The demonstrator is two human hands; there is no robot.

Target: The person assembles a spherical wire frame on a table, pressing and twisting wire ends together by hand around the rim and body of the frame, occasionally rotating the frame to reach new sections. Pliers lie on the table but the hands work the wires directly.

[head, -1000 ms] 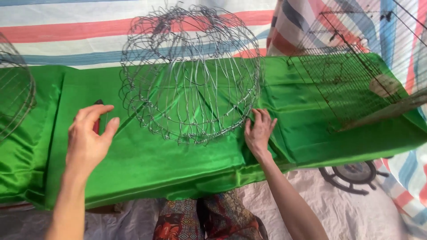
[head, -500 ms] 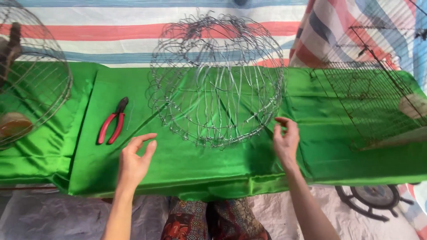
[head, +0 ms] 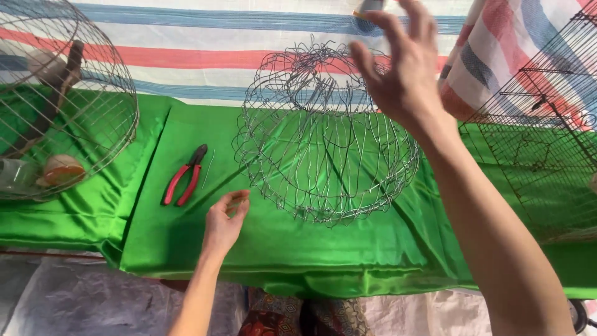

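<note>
Two hands open | left hand [head: 225,219] low-centre on green cloth [head: 348,242] | right hand [head: 398,62] raised, upper centre | wire dome frame [head: 326,134] mid-frame: seemingly light, springy, snaggy; grip bottom rim | pliers [head: 185,176] left

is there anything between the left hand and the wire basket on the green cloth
Nothing visible. The left hand rests on the green cloth just left of the wire basket, with only bare cloth between them. The red pliers lie farther left, out of the way. The right hand is raised above the basket.
</note>
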